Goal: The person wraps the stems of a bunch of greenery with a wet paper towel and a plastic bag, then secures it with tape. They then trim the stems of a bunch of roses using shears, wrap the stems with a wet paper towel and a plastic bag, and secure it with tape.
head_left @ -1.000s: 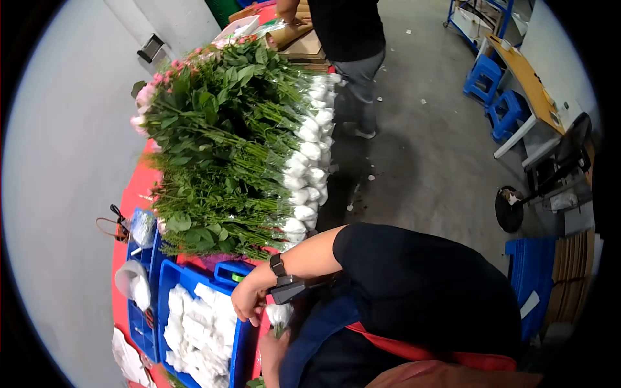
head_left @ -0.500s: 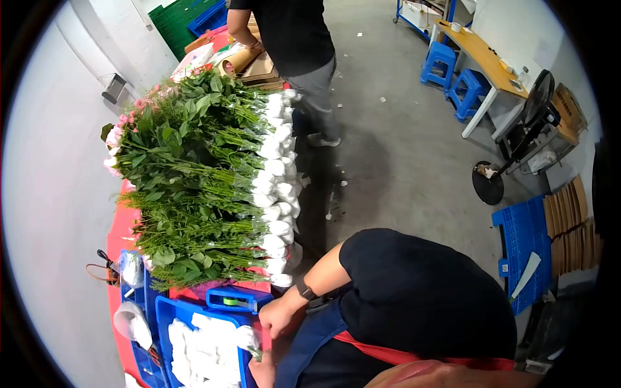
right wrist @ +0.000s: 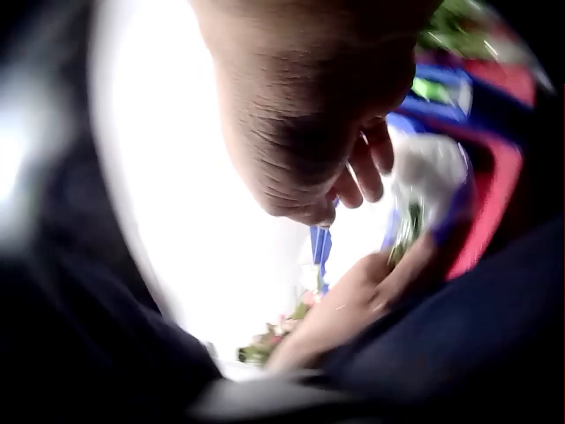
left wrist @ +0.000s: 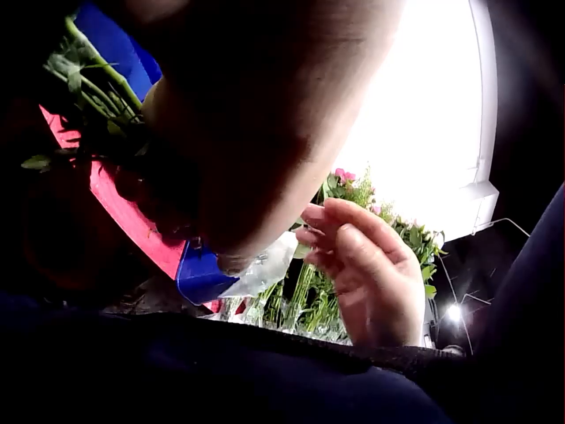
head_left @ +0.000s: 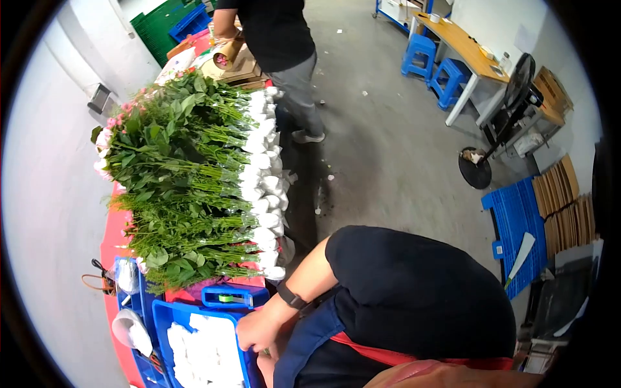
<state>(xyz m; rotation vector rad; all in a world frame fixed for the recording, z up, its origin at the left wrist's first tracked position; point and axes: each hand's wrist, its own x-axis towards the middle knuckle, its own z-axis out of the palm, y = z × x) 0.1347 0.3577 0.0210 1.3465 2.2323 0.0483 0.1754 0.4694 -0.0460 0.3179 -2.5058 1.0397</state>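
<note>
My left hand (right wrist: 349,305) grips a bunch of flower stems (left wrist: 101,88), whose lower end is covered in a white wrap with clear plastic (right wrist: 428,172). In the head view this hand is mostly hidden behind my right hand (head_left: 257,331), which is over the near edge of a blue tray (head_left: 162,323). The right hand's fingers (left wrist: 375,225) are loosely bent beside the wrapped end, with the palm open in the left wrist view. White wrapped pieces (head_left: 202,352) fill the tray. Just beyond it sits a blue tape dispenser (head_left: 210,297) with a green roll.
Many leafy bouquets (head_left: 181,174) with white-wrapped ends lie in a row on the red table (head_left: 113,233). A blue divided box (head_left: 145,288) and a white cup (head_left: 126,326) stand left of the tray. Another person (head_left: 275,39) works at the far end. Blue stools (head_left: 417,57) are across the floor.
The head view has swung, so the bouquets appear farther left. My right hand has come over the tray edge, and the wrapped stem end seen earlier is now hidden behind it there.
</note>
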